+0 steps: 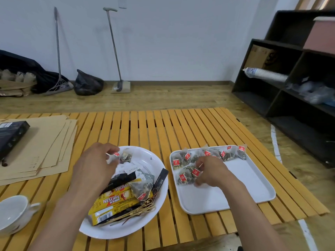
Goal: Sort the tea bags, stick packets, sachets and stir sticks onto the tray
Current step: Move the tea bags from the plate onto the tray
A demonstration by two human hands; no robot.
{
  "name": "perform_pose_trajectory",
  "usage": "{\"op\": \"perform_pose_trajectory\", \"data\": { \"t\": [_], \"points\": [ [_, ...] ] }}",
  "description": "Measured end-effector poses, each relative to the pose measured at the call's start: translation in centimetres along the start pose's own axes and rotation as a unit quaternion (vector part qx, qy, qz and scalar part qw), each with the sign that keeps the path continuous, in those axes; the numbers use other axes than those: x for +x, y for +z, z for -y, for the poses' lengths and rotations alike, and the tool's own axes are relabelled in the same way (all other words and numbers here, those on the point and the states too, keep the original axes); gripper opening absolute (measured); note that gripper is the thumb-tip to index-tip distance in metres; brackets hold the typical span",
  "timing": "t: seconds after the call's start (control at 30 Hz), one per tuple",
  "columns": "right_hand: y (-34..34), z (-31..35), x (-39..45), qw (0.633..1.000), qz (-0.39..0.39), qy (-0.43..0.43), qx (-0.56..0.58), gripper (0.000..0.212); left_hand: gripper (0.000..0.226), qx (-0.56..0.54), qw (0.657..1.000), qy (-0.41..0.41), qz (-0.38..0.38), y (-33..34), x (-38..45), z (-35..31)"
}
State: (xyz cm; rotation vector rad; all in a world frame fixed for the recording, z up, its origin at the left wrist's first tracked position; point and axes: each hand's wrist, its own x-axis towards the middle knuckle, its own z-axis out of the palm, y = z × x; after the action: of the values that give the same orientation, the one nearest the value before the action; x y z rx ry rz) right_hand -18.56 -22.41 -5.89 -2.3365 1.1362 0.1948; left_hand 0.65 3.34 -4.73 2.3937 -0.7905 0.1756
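Both hands on tea bags, plate left and tray right.
Left hand (94,161) pinches a tea bag (125,155) over the plate (159,194) of stick packets (113,200); right hand (211,171), fingers curled, pinches a bag (184,176) near the tray's (241,192) far-left corner.

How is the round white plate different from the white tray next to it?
The plate is round; the tray is rectangular with rounded corners. The plate holds a mixed heap of yellow stick packets, sachets, stir sticks and tea bags; the tray holds only tea bags, in rows. Both are white and lie on the slatted table.
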Motion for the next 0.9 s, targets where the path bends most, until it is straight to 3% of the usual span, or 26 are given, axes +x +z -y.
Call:
{"op": "perform_pose_trajectory", "data": {
  "t": [0.1, 0.2, 0.3, 0.4, 0.63, 0.73, 0.8, 0.83, 0.9],
  "points": [
    [0.7, 0.6, 0.1, 1.0, -0.021, -0.015, -0.011, 0.041, 0.034, 0.034, 0.999, -0.037, -0.02, -1.1, 0.7, 2.1],
    [1.2, 1.1, 0.2, 0.998, -0.053, -0.031, -0.015, 0.029, 0.039, 0.036, 0.996, -0.076, 0.006, -1.2, 1.3, 3.8],
    [0.9, 1.1, 0.0, 0.997, -0.068, -0.037, -0.03, 0.034, 0.039, 0.025, 0.998, -0.053, 0.029, -0.4, 1.4, 4.1],
    [0.1, 0.6, -0.4, 0.996, -0.084, -0.03, -0.016, 0.052, 0.037, 0.024, 0.998, -0.039, 0.042, 0.5, 1.3, 3.1],
    [-1.5, 0.4, -0.7, 0.986, -0.14, -0.037, 0.081, 0.031, 0.012, 0.067, 0.997, -0.042, -0.006, 1.9, 1.5, 2.5],
    [-1.4, 0.6, -0.7, 0.98, -0.164, -0.044, 0.104, 0.021, 0.014, 0.07, 0.997, -0.029, -0.009, 1.8, 1.7, 2.5],
    [-1.4, 0.7, -0.7, 0.98, -0.167, -0.05, 0.1, 0.019, 0.036, 0.098, 0.994, -0.027, 0.028, 2.0, 1.7, 2.5],
    [-1.4, 0.8, -0.8, 0.98, -0.166, -0.052, 0.101, 0.019, 0.037, 0.105, 0.993, -0.026, 0.039, 2.3, 1.6, 2.5],
    [-1.4, 1.0, -1.0, 0.979, -0.161, -0.057, 0.107, 0.019, 0.011, 0.097, 0.995, -0.02, 0.016, 2.5, 1.5, 2.5]
  ]
}}
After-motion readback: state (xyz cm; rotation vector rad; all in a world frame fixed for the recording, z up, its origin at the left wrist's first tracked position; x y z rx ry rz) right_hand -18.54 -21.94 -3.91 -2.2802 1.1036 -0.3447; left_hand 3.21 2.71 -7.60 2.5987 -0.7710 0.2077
